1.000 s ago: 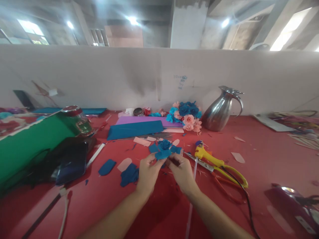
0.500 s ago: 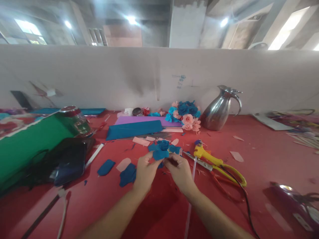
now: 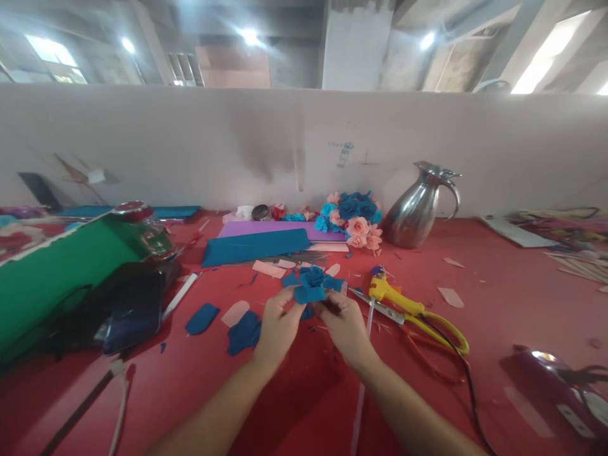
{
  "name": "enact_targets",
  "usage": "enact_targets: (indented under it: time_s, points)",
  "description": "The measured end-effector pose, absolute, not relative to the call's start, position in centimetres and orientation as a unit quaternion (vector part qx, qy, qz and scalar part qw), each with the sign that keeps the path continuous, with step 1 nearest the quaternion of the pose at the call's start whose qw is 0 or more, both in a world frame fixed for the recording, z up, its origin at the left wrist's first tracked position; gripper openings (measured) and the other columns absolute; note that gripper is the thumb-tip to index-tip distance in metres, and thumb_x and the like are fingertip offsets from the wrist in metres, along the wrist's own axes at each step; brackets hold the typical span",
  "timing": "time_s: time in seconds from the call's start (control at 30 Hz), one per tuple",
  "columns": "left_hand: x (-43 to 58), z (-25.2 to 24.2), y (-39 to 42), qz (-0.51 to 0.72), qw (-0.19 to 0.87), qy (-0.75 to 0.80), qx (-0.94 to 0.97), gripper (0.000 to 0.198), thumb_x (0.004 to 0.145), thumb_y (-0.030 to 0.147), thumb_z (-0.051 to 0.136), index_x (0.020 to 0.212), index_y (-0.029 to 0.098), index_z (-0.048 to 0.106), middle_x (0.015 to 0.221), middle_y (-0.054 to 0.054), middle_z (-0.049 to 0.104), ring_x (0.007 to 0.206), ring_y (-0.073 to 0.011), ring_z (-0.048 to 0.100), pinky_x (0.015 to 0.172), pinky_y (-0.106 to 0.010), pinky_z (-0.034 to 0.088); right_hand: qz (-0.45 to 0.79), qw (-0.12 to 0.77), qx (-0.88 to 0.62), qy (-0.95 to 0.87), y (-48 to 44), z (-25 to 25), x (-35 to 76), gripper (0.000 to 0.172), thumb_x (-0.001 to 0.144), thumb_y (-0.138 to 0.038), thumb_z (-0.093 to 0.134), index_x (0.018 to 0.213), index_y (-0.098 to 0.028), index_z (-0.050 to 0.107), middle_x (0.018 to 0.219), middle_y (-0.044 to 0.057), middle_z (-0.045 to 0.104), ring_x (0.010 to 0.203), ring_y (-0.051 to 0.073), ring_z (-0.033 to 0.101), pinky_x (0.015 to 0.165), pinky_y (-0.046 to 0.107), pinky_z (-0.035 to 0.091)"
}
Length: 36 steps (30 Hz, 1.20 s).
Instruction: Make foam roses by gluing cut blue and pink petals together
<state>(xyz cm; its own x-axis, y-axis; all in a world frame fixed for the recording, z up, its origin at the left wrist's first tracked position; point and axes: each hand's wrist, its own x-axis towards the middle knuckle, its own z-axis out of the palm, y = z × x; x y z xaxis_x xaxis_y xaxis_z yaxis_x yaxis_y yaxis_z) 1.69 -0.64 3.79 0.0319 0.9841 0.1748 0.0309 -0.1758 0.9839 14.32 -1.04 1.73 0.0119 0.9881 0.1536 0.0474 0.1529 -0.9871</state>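
A blue paper flower with a front petal spread outward is held between my two hands over the red table. My left hand pinches it from the left, thumb and fingers closed at the petal's edge. From the right, my right hand has its fingers closed at the flower's underside, where the fingertips are partly hidden. Loose blue paper petals and a pink petal lie left of my left hand. Right of my right hand rest a yellow glue gun with a clear glue stick and scissors.
Behind my hands are a folded blue paper strip, purple paper and a pink-and-blue flower bunch. A steel jug stands by the wall. Leftward are a green board, a jar and a phone.
The front petal of the blue flower has shifted slightly right and up and now sits spread against the flower. Both hands stay in nearly the same place.
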Motion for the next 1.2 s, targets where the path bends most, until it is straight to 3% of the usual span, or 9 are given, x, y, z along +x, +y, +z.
enact_targets:
  time_s: [0.2,0.47,0.67,0.83,1.0,1.2]
  points:
    - [1.6,3.9,-0.9,0.517,0.457,0.458,0.561,0.033,0.086,0.040,0.052,0.087,0.016,0.074,0.079,-0.003,0.071,0.080,-0.0198,0.060,0.079,-0.028,0.046,0.455,0.537,-0.476,-0.527,-1.0,1.8,14.3,0.020,0.072,-0.035,0.062,0.072,-0.017,0.070,0.065,0.001,0.061,0.061,0.014,0.051,0.061,0.026,0.043]
    - [2.1,4.1,-0.9,0.495,0.406,0.483,0.597,0.023,0.075,0.034,0.065,0.087,0.018,0.075,0.087,-0.005,0.074,0.089,-0.0234,0.064,0.087,-0.032,0.046,0.469,0.548,-0.451,-0.526,-1.0,1.6,14.4,0.016,0.072,-0.029,0.058,0.073,-0.018,0.070,0.072,0.002,0.067,0.068,0.017,0.057,0.069,0.028,0.047]
    - [2.0,3.9,-0.9,0.475,0.359,0.524,0.610,0.017,0.074,0.029,0.062,0.078,0.016,0.072,0.073,-0.002,0.070,0.076,-0.0190,0.061,0.074,-0.027,0.047,0.466,0.528,-0.460,-0.541,-1.1,1.6,14.3,0.016,0.067,-0.023,0.053,0.071,-0.019,0.069,0.065,0.000,0.065,0.067,0.018,0.057,0.067,0.029,0.047]
    - [1.4,3.6,-0.5,0.445,0.308,0.576,0.612,0.021,0.072,0.031,0.058,0.063,0.015,0.067,0.061,0.000,0.065,0.063,-0.0162,0.055,0.060,-0.023,0.041,0.472,0.542,-0.459,-0.523,-1.2,2.2,14.4,0.011,0.069,-0.025,0.055,0.074,-0.019,0.063,0.071,0.001,0.065,0.068,0.017,0.059,0.067,0.028,0.049]
    - [1.1,3.4,-0.1,0.424,0.301,0.597,0.611,0.019,0.069,0.028,0.055,0.060,0.014,0.066,0.055,0.002,0.061,0.058,-0.0154,0.051,0.057,-0.024,0.038,0.366,0.588,-0.487,-0.532,-1.6,2.4,14.4,0.019,0.071,-0.022,0.058,0.089,-0.020,0.056,0.080,0.000,0.058,0.058,0.011,0.052,0.054,0.023,0.045]
    - [1.7,2.9,-0.1,0.445,0.375,0.520,0.625,0.019,0.068,0.020,0.054,0.070,0.016,0.072,0.066,-0.001,0.068,0.066,-0.0184,0.058,0.065,-0.026,0.045,0.185,0.565,-0.476,-0.648,-2.1,2.1,14.7,0.027,0.073,-0.009,0.054,0.094,-0.023,0.063,0.094,0.004,0.052,0.069,0.013,0.053,0.066,0.027,0.049]
